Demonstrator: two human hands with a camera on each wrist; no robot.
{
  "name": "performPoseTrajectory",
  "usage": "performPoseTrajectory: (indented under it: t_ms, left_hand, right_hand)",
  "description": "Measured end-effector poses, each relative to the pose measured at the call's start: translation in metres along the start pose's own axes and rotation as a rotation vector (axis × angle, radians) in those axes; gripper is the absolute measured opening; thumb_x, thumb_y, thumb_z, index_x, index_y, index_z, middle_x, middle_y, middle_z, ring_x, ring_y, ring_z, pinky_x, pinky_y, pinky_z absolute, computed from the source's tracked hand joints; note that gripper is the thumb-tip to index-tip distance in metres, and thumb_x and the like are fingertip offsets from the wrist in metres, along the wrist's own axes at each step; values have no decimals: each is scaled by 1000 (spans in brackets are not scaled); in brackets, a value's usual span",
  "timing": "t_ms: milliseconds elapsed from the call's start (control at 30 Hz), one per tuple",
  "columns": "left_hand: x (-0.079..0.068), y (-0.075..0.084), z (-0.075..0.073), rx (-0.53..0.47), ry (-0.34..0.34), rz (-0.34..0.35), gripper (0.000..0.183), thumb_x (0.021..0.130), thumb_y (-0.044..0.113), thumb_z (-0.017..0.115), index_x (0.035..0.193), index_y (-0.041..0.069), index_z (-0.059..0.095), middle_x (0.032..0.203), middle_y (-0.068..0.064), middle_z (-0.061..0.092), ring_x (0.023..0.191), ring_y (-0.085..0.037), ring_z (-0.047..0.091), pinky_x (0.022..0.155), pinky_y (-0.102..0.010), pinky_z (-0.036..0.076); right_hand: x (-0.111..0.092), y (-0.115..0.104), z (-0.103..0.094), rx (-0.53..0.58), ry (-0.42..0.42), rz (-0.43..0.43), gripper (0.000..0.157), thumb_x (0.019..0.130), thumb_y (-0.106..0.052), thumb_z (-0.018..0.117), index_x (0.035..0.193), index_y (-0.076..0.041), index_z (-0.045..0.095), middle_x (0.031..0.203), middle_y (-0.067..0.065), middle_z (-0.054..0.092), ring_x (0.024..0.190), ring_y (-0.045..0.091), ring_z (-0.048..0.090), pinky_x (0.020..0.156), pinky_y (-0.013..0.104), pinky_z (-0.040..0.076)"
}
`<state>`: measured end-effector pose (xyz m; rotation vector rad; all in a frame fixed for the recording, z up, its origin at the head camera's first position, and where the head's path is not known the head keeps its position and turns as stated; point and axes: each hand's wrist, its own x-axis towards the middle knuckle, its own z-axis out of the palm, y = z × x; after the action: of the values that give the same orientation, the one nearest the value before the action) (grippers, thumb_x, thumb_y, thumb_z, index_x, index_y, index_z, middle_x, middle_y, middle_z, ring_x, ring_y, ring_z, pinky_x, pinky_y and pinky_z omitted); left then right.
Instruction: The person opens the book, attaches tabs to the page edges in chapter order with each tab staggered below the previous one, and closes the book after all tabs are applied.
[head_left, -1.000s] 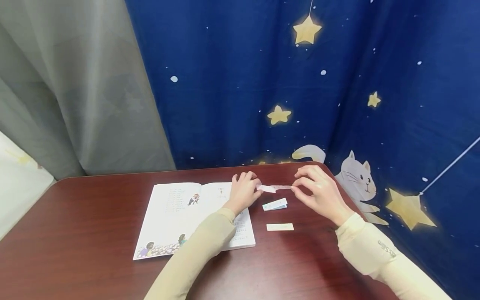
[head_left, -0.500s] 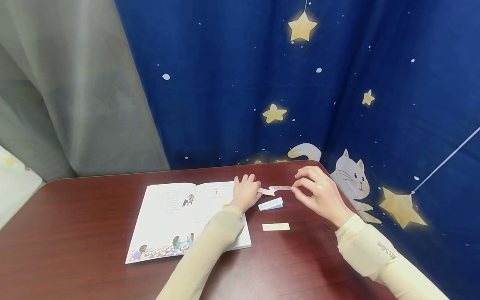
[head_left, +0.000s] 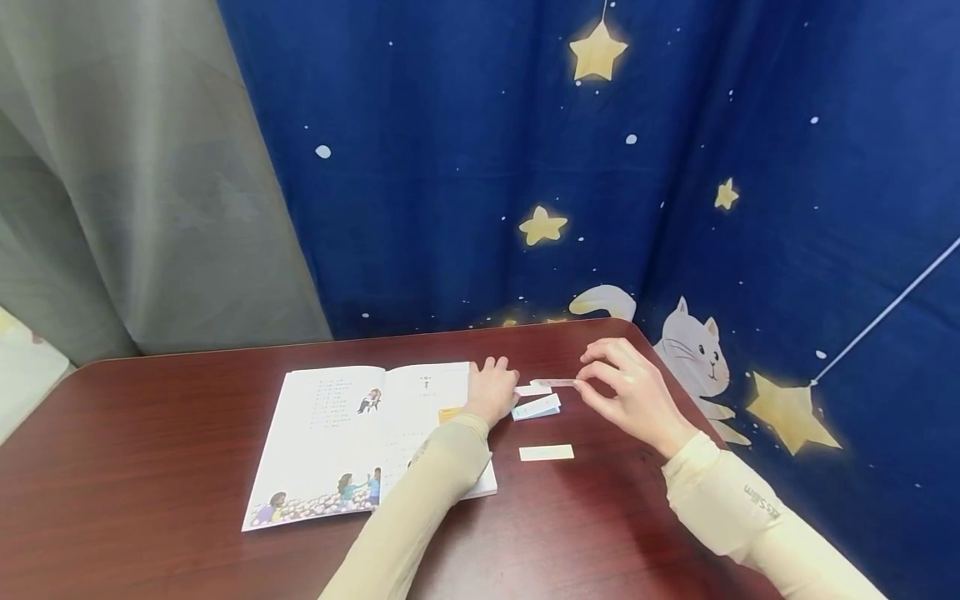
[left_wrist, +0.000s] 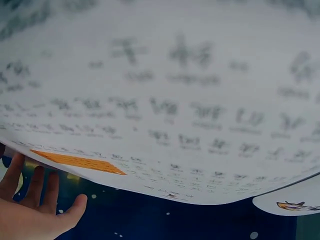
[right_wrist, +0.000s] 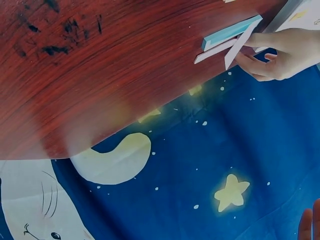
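Both hands are at a narrow, pale pink paper strip (head_left: 555, 382), bent back on itself near its middle, beyond the book's right edge. My right hand (head_left: 626, 392) pinches its right end between thumb and index finger. At its other end, my left hand (head_left: 492, 390) holds the white-looking part with thumb and index finger. The right wrist view shows the left hand (right_wrist: 282, 52) against the two strip legs. Close below lies a folded pale blue strip (head_left: 536, 407). Nearer the front, a flat cream strip (head_left: 546, 452) lies on the table.
An open book (head_left: 322, 442) with printed text and pictures lies under the left forearm, with an orange block (left_wrist: 77, 162) on its right page. The dark red wooden table (head_left: 150, 458) ends at a rounded right corner. Behind hangs a blue star-patterned curtain (head_left: 450, 167), beside a grey one (head_left: 150, 167).
The strip's left part has shifted nearer the blue strip, and its two legs lie closer together. The right hand has come slightly left and down. The head view has panned right.
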<state>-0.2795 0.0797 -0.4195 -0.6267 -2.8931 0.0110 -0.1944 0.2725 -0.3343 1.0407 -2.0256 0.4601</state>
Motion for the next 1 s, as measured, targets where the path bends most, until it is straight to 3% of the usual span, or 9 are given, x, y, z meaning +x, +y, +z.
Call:
performPoseTrajectory:
  t_ms: [133, 367, 500, 800, 1000]
  left_hand:
    - [-5, -6, -9, -35, 13, -6, 31, 78, 36, 62, 104, 21, 63, 104, -2, 51, 98, -22, 44, 81, -46, 32]
    - [-17, -24, -36, -180, 58, 11, 27, 79, 36, 60, 101, 20, 63, 104, 0, 51, 97, -20, 44, 78, -42, 34]
    - [-29, -39, -48, -215, 129, 35, 26, 79, 34, 60, 100, 19, 63, 105, 1, 52, 98, -20, 45, 80, -41, 35]
    - [-53, -81, -56, -251, 318, 75, 21, 79, 30, 62, 94, 16, 65, 102, 1, 54, 96, -19, 47, 81, -41, 36]
    - [-64, -97, -55, -273, 388, 61, 18, 77, 26, 64, 91, 15, 66, 102, -1, 55, 94, -20, 48, 80, -41, 36]
  right_hand:
    - [3, -2, 4, -3, -3, -5, 6, 70, -14, 67, 75, -12, 63, 92, 4, 56, 92, 22, 50, 81, 27, 37]
    - [12, -3, 11, 14, 5, 14, 6, 71, -15, 67, 74, -12, 63, 91, 4, 56, 91, 22, 49, 80, 29, 37]
    - [17, -4, 17, 34, -1, 45, 6, 70, -15, 68, 74, -12, 63, 91, 4, 56, 90, 21, 49, 79, 29, 37]
    - [32, -5, 43, 45, -40, 152, 5, 72, -15, 69, 74, -13, 64, 91, 2, 55, 91, 19, 48, 77, 30, 40]
    - [42, -8, 66, 69, -87, 309, 5, 71, -16, 70, 73, -16, 65, 89, -1, 56, 90, 16, 47, 69, 34, 43]
